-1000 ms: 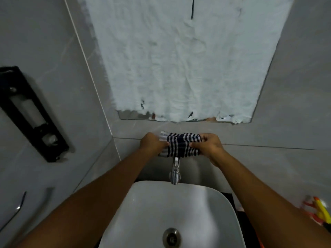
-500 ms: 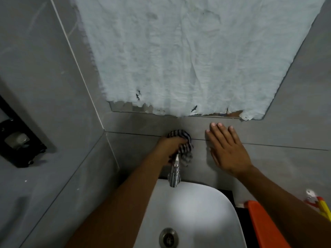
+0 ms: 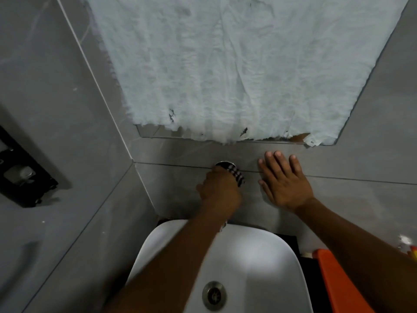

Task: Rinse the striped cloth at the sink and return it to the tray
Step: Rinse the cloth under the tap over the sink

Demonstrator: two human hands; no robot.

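My left hand (image 3: 220, 190) is closed around the bunched dark-and-white striped cloth (image 3: 235, 173), held against the grey wall above the white sink (image 3: 259, 256). Only a small part of the cloth shows past my fingers. My forearm hides most of the chrome tap (image 3: 223, 225); just its tip shows over the basin. My right hand (image 3: 283, 181) lies flat with fingers spread on the wall tile, just right of the cloth and apart from it. The orange tray (image 3: 338, 281) shows at the lower right edge, beside the sink.
The sink drain (image 3: 214, 295) sits at the basin's near end. A mirror covered in white paper (image 3: 225, 64) fills the wall above. A black wall holder (image 3: 20, 175) is mounted on the left wall. Yellow and white items (image 3: 413, 251) sit at the far right.
My right hand let go of the cloth and went flat on the wall. My left hand bunched the cloth and lowered over the tap. The view shifted right, showing the orange tray.
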